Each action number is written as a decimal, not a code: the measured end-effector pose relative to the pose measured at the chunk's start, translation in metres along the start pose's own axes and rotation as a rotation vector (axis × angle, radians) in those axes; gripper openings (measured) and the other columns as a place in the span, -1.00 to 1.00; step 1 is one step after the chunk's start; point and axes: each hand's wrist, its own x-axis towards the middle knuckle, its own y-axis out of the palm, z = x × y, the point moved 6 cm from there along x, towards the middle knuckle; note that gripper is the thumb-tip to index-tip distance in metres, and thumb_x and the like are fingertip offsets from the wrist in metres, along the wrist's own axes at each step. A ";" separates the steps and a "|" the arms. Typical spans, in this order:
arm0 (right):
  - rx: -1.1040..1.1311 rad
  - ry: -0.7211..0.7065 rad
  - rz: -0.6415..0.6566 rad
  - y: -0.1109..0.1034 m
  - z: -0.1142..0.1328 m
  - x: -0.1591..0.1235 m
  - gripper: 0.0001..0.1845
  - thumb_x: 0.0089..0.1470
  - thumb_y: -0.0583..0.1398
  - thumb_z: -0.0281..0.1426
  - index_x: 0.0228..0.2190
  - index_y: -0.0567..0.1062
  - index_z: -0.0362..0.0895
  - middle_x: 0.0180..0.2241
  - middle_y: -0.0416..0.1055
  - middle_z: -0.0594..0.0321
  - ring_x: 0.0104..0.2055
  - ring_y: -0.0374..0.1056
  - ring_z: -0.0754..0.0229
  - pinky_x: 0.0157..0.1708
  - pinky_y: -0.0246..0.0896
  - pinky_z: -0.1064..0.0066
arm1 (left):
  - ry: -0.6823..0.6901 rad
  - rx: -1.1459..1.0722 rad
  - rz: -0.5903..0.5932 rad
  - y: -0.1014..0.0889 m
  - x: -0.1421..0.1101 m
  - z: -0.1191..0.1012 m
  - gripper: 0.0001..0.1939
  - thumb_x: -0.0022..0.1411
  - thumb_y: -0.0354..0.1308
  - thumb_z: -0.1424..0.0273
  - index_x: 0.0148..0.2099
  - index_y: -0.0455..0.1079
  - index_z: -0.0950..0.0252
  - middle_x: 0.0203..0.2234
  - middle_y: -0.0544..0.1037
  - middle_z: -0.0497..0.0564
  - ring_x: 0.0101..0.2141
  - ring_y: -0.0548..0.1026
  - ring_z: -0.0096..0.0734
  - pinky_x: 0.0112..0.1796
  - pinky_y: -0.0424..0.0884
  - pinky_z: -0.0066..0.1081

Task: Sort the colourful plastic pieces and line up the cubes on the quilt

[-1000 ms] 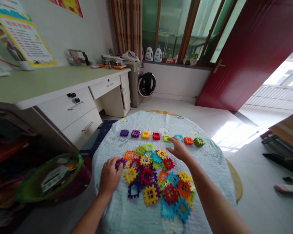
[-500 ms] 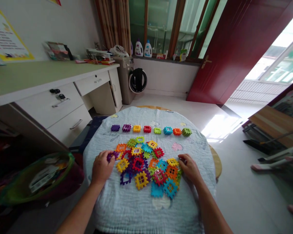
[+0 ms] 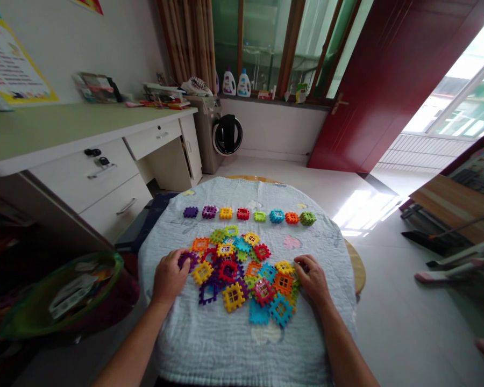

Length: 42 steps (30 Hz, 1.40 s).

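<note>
A pile of several coloured plastic waffle blocks (image 3: 242, 271) lies on a round table covered by a pale blue cloth (image 3: 234, 344). Beyond it, a row of several single blocks (image 3: 250, 215) runs from purple on the left to green on the right. My left hand (image 3: 168, 278) rests at the pile's left edge, fingers curled on a purple block (image 3: 184, 260). My right hand (image 3: 312, 278) sits at the pile's right edge, fingers curled against the blocks there; what they grip is hidden.
A white desk with drawers (image 3: 100, 166) stands at the left. A green basket (image 3: 60, 293) sits on the floor beside the table. A washing machine (image 3: 221, 131) and a red door (image 3: 387, 80) are at the back. Wooden furniture (image 3: 447, 209) is at the right.
My right hand came back from the far row to the pile's right edge. My left hand stayed at the pile's left side. The view shifted slightly.
</note>
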 end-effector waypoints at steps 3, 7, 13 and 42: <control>-0.003 0.001 -0.004 -0.001 0.002 -0.001 -0.76 0.08 0.08 -0.25 -0.35 0.49 -0.09 -0.28 0.43 0.09 -0.25 0.37 0.09 -0.16 0.28 0.28 | 0.005 -0.012 0.007 0.001 0.000 0.001 -0.72 0.20 -0.04 0.29 -0.14 0.41 0.25 -0.23 0.56 0.11 -0.21 0.49 -0.12 -0.12 0.38 -0.17; 0.009 0.018 0.002 0.000 -0.004 0.000 -0.73 0.06 0.08 -0.23 -0.35 0.51 -0.10 -0.28 0.46 0.10 -0.26 0.37 0.10 -0.19 0.28 0.29 | 0.000 -0.016 0.011 0.002 0.000 0.003 -0.70 0.21 -0.06 0.29 -0.12 0.41 0.26 -0.21 0.57 0.12 -0.19 0.49 -0.13 -0.10 0.38 -0.18; 0.100 0.144 0.013 0.009 -0.004 0.023 -0.61 0.01 0.09 -0.13 -0.31 0.55 -0.13 -0.33 0.52 0.12 -0.29 0.41 0.08 -0.26 0.29 0.28 | -0.044 -0.015 0.020 0.003 0.000 0.004 -0.69 0.20 -0.06 0.31 -0.12 0.41 0.30 -0.22 0.56 0.14 -0.19 0.48 -0.12 -0.09 0.37 -0.17; -0.056 0.172 0.069 0.021 -0.006 0.083 -0.72 -0.03 0.14 -0.34 -0.24 0.49 -0.15 -0.50 0.38 0.31 -0.44 0.32 0.22 -0.39 0.18 0.43 | -0.068 -0.043 0.013 0.005 0.000 0.008 -0.71 0.18 -0.03 0.30 -0.15 0.41 0.29 -0.24 0.56 0.13 -0.20 0.48 -0.12 -0.09 0.38 -0.18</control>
